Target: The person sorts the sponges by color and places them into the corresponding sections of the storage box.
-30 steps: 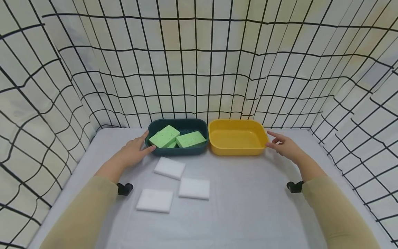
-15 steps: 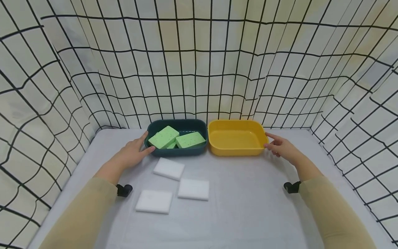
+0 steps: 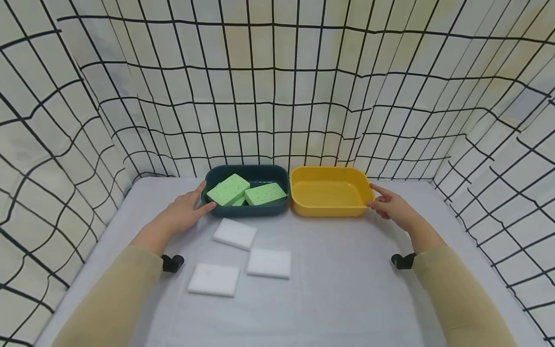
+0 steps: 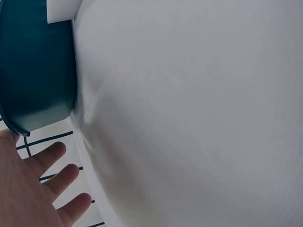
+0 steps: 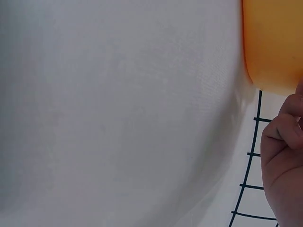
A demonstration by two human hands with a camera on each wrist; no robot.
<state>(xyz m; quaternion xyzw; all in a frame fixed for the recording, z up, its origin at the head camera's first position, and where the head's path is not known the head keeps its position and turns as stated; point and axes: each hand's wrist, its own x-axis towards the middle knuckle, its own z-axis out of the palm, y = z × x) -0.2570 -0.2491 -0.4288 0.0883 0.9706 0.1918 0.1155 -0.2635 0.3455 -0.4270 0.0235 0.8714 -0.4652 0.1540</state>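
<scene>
A dark teal tray [image 3: 247,168] at the back of the table holds green sponges [image 3: 228,189]. An empty yellow tray [image 3: 329,210] stands against its right side. My left hand [image 3: 195,206] rests open against the teal tray's left end, thumb at the front corner. The left wrist view shows that hand [image 4: 33,189] with spread fingers beside the teal tray [image 4: 35,71]. My right hand [image 3: 385,202] touches the yellow tray's right end with loosely bent fingers. Its fingers [image 5: 286,156] appear beside the yellow tray [image 5: 274,42] in the right wrist view.
Three white sponges [image 3: 234,233], [image 3: 269,263], [image 3: 214,280] lie on the grey table [image 3: 347,289] in front of the teal tray. Grid-patterned cloth walls [image 3: 277,96] close in the back and both sides.
My right hand has crept a little left until it meets the yellow tray's end. The left hand has stayed at the teal tray.
</scene>
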